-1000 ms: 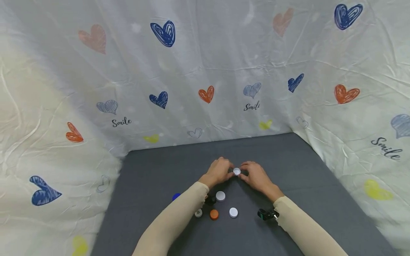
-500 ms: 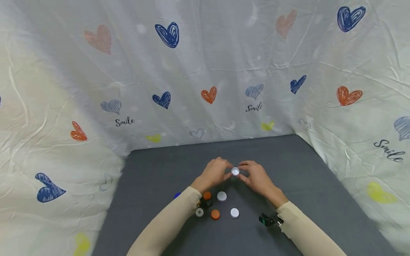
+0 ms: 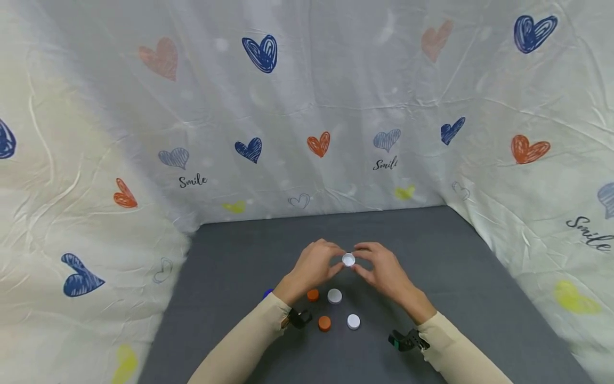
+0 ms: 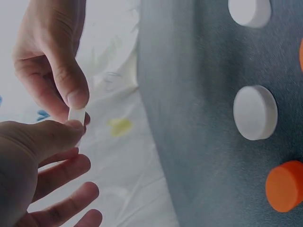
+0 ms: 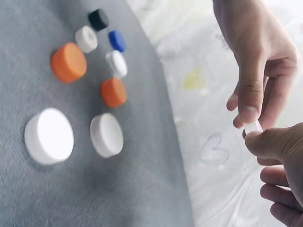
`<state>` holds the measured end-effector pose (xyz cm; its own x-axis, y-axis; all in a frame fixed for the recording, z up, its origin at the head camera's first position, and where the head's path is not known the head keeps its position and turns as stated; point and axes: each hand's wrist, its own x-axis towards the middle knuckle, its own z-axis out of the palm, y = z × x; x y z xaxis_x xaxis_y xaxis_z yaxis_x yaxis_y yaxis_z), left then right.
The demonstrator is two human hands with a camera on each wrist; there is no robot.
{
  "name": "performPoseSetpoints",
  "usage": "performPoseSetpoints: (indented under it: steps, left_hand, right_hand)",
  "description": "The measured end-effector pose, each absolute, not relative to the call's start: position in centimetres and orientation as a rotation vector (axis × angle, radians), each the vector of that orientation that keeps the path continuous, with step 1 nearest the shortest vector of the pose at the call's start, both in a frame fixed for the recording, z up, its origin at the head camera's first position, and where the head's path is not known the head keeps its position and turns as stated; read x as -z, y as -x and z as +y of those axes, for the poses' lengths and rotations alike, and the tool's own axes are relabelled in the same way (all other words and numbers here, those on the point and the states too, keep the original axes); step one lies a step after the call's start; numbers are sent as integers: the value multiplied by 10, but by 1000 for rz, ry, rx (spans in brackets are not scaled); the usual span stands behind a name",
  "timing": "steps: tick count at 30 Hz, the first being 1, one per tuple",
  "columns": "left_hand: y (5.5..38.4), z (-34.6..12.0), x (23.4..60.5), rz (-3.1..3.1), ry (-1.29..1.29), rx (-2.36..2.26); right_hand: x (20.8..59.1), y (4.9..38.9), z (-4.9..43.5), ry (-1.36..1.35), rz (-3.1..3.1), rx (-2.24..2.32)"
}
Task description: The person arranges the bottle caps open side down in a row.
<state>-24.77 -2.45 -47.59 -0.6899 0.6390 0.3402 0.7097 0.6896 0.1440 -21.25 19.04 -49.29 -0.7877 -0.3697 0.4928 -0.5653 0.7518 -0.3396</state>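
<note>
A small white bottle cap (image 3: 348, 260) is held up between my two hands, over the far middle of the dark cloth in the head view. What looks like its rimmed, hollow side faces the head camera. My left hand (image 3: 314, 265) pinches the cap's left edge between thumb and fingers. On the opposite edge, my right hand (image 3: 382, 268) pinches it the same way. The left wrist view shows the cap (image 4: 76, 115) edge-on, with both thumbs on it. Fingers partly cover it in the right wrist view.
On the grey cloth (image 3: 412, 234) nearer the person lie orange caps (image 3: 324, 323), white caps (image 3: 353, 321) and a partly hidden blue cap (image 3: 268, 293). The right wrist view adds a black cap (image 5: 98, 19). A heart-printed white curtain (image 3: 288, 106) stands behind and at the sides.
Both hands keep the white cap between them and draw slightly nearer the person. My left forearm has shifted, uncovering an orange cap and then covering a whitish one. The head view has tilted a little.
</note>
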Motion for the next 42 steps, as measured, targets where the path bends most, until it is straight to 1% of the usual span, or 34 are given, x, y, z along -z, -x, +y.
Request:
performPoseSetpoints:
  steps: [10, 21, 31, 42]
  left_hand:
    - [222, -45, 463, -2600, 1005, 485]
    - [205, -66, 465, -2518, 963, 522]
    - [194, -80, 474, -2496, 926, 550]
    - [186, -85, 476, -2508, 892, 597]
  right_hand:
    - [479, 198, 175, -781, -2444, -737]
    - [478, 191, 159, -851, -2422, -812]
    - [488, 188, 148, -923, -2402, -879]
    - [495, 187, 142, -946, -2399, -921]
